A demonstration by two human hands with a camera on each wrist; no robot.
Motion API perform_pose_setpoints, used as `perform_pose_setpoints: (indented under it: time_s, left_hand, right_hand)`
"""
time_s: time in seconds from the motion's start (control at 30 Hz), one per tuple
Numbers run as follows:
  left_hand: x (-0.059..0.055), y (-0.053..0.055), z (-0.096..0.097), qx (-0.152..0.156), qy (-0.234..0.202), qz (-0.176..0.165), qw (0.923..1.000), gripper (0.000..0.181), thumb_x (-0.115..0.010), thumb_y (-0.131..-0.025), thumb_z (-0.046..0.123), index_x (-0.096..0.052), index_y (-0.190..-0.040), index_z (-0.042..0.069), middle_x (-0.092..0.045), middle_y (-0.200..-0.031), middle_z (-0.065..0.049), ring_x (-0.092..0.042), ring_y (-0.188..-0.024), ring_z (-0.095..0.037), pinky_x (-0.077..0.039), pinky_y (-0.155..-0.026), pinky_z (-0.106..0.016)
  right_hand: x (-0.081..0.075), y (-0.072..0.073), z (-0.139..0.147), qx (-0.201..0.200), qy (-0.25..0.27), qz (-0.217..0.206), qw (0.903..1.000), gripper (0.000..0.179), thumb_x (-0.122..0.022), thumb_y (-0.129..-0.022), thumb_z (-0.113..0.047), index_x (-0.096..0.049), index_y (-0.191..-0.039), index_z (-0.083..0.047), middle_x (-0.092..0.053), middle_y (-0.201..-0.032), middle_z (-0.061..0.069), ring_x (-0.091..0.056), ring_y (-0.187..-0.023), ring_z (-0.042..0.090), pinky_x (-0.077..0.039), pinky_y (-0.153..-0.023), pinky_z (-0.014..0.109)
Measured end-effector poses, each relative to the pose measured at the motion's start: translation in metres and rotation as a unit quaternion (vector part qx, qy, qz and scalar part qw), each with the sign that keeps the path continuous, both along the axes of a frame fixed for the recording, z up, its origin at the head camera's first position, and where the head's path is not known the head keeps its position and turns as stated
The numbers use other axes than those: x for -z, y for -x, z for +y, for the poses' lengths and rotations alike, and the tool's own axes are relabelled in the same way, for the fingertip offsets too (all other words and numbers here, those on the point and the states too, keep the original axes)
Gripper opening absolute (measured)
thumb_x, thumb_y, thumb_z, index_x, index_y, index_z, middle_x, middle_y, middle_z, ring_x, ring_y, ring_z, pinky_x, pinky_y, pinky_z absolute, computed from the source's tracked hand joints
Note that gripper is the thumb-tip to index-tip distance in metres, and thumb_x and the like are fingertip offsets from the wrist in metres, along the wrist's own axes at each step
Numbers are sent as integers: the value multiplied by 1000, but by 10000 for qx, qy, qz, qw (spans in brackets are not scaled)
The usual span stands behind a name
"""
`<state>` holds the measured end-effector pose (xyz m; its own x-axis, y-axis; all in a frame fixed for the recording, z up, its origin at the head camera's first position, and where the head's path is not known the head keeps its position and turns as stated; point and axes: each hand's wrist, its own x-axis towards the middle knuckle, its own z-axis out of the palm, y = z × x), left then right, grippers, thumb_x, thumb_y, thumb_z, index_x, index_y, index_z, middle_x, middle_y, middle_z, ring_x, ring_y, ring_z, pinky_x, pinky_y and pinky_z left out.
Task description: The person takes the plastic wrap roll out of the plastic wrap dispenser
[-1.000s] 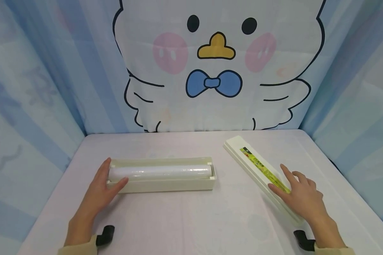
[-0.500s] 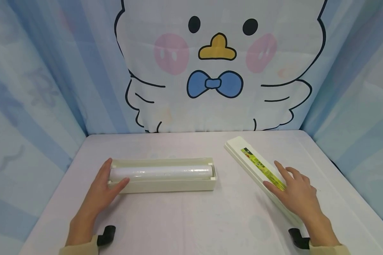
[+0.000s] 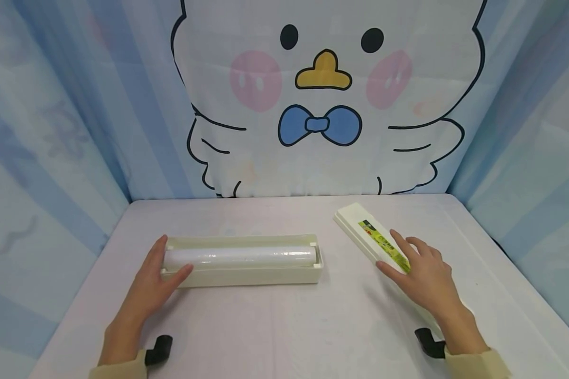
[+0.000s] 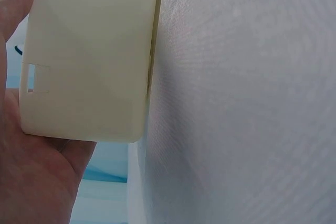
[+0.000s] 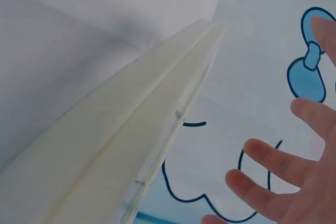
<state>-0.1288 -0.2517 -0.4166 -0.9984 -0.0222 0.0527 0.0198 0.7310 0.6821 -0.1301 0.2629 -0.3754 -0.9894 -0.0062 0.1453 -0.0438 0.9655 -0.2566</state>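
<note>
An open cream plastic wrap box [image 3: 251, 277] lies lengthwise on the table, with a shiny roll of plastic wrap [image 3: 261, 256] inside. My left hand [image 3: 150, 279] holds its left end, thumb on the front wall and fingers round the back corner; in the left wrist view the box's end face [image 4: 89, 66] sits against the palm. To the right, the long white lid [image 3: 355, 221], with a yellow-green label [image 3: 384, 243], lies slantwise. My right hand [image 3: 424, 276] is over the lid's near part with fingers spread, and the right wrist view shows them apart from the lid's edge [image 5: 142, 114].
A pale cloth covers the table [image 3: 284, 331]. Blue and white curtains [image 3: 52, 184] stand at both sides, and a backdrop with a cartoon bird [image 3: 322, 168] closes off the far edge. Each wrist carries a black mount [image 3: 158, 350].
My right hand has moved left and slightly away from me along the lid, covering more of the label. My left hand, the box and the lid have stayed in place.
</note>
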Motion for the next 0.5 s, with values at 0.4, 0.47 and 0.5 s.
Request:
perform_pose_setpoints:
  time_s: [0.4, 0.47, 0.5]
  left_hand:
    - [-1, 0, 1, -11, -28, -88, 10000, 103, -67, -95, 48, -3, -160, -2, -6, -164, -29, -10, -148, -50, -15, -113, -69]
    - [-2, 0, 1, -29, -16, -143, 9999, 104, -66, -95, 48, -3, -160, -2, -6, -164, -29, -10, -148, -51, -15, -113, -69]
    - [-2, 0, 1, -35, -13, -165, 9999, 104, -67, -95, 48, -3, -160, -3, -6, -164, -29, -10, -148, -51, -15, -113, -69]
  right_hand:
    - [-3, 4, -8, -278, 127, 264, 9992, 80, -65, -92, -58, -39, -156, -18, -43, -143, 27, -40, -124, 57, -38, -87, 74]
    - [-3, 5, -9, -294, 141, 270, 9991, 80, -64, -92, -59, -39, -157, -18, -43, -143, 27, -40, -124, 57, -38, -87, 74]
    - [-3, 5, -10, -295, 139, 255, 9991, 81, -64, -92, -59, -38, -157, -19, -43, -143, 26, -39, -125, 56, -38, -88, 74]
